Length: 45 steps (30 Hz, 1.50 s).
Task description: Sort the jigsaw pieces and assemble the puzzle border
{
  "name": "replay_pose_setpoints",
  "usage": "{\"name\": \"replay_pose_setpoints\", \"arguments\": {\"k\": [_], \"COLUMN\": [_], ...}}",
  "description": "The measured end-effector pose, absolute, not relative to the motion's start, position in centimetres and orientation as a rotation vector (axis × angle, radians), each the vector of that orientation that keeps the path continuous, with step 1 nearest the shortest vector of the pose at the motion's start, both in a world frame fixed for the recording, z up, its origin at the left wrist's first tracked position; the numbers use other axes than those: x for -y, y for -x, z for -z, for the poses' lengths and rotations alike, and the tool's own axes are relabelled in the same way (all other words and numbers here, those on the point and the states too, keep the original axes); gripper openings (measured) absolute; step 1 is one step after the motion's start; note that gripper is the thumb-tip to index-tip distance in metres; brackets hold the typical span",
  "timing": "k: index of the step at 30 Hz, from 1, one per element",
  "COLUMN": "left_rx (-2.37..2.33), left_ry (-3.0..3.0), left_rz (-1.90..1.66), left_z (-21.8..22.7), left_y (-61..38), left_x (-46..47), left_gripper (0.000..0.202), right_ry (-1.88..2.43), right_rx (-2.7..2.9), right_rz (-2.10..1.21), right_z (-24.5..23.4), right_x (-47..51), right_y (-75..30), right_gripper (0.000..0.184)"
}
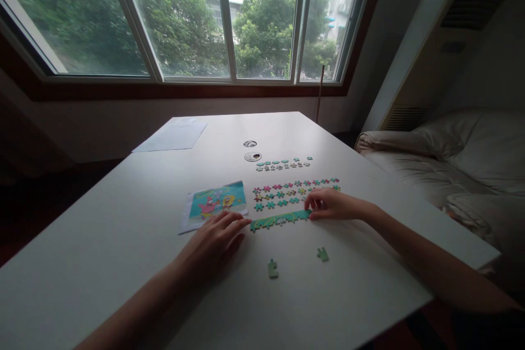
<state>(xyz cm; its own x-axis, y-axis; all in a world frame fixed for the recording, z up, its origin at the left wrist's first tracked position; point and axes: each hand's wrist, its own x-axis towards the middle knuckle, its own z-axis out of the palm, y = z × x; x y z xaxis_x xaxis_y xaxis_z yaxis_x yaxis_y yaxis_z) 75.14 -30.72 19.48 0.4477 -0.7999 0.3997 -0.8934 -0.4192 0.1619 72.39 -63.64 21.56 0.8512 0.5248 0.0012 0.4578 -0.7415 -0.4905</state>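
A joined strip of jigsaw puzzle, mostly green and teal, lies on the white table. My left hand rests at its left end with fingers stretched out, the index fingertip touching or nearly touching the edge. At the other end, my right hand has its thumb and curled fingertips closed on the strip's right end. Whether a separate piece is under those fingers is hidden. Two loose green puzzle pieces, a left one and a right one, lie nearer to me.
Beyond the strip, loose puzzle pieces lie in rows, with smaller rows farther back. A cartoon picture sheet is left of them. Two round items and a paper sheet lie farther off. A sofa stands right.
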Motion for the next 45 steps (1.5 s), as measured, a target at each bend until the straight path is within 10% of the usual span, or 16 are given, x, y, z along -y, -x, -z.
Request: {"name": "replay_pose_setpoints", "arguments": {"k": [34,45], "left_rx": [1.733,1.599], "left_ry": [-2.171,-2.251], "left_rz": [0.011,-0.356], "left_z": [-21.6,-19.6], "left_y": [-69.6,-71.4], "left_x": [32.4,31.1], "left_gripper": [0.021,0.021], "right_ry": [2.447,2.505], "right_rx": [0.858,0.814], "right_rz": [-0.651,-0.569], "right_z": [-22.2,-23.2], "right_x": [62.4,62.7], "right_y": [-69.6,-69.9], "right_gripper": [0.023,0.024]}}
